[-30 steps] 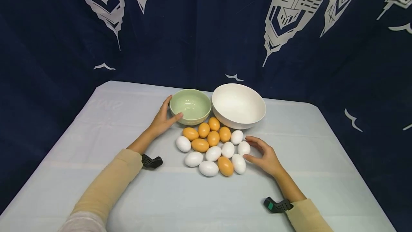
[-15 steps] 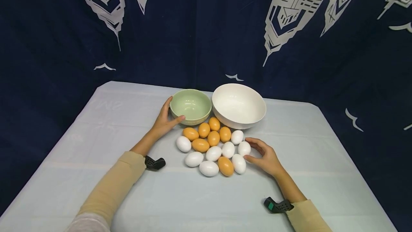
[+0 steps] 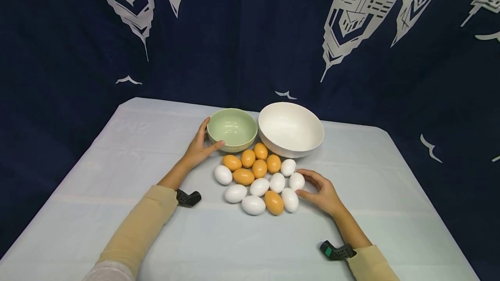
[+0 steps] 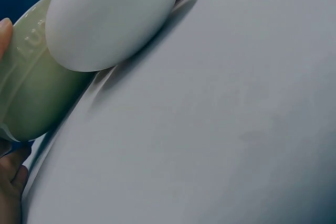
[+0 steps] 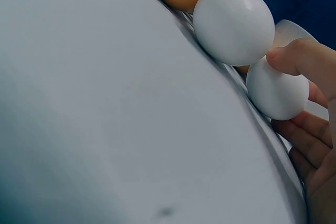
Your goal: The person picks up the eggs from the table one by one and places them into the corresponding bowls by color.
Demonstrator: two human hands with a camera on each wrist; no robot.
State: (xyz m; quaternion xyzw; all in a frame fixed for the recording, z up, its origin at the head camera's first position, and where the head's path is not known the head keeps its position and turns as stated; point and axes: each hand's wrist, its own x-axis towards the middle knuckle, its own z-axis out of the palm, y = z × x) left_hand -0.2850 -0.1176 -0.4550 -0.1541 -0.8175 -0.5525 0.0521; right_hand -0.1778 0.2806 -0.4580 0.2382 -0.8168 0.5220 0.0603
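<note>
My left hand (image 3: 198, 151) holds the light green bowl (image 3: 232, 130) at its left side, thumb at the near rim and fingers round the outside. The left wrist view shows the bowl's green wall (image 4: 42, 87) between thumb and fingers, partly behind a large-looking white egg (image 4: 113, 19). My right hand (image 3: 323, 192) is at the right edge of a group of eggs. Its thumb and fingers are round a white egg (image 3: 297, 181), which still lies on the table. From the right wrist, the thumb (image 5: 299, 59) overlaps that egg (image 5: 278, 90) and the other fingers touch its lower side.
A larger white bowl (image 3: 291, 127) stands right of the green one. In front of both bowls lie several orange eggs (image 3: 243, 176) and several white eggs (image 3: 253, 205), close together on the pale table cover (image 3: 234, 246). A dark blue printed curtain (image 3: 218, 47) hangs behind.
My left hand has shifted very slightly right along the green bowl's rim. The right hand stays at the same white egg. The whole head view has moved a little.
</note>
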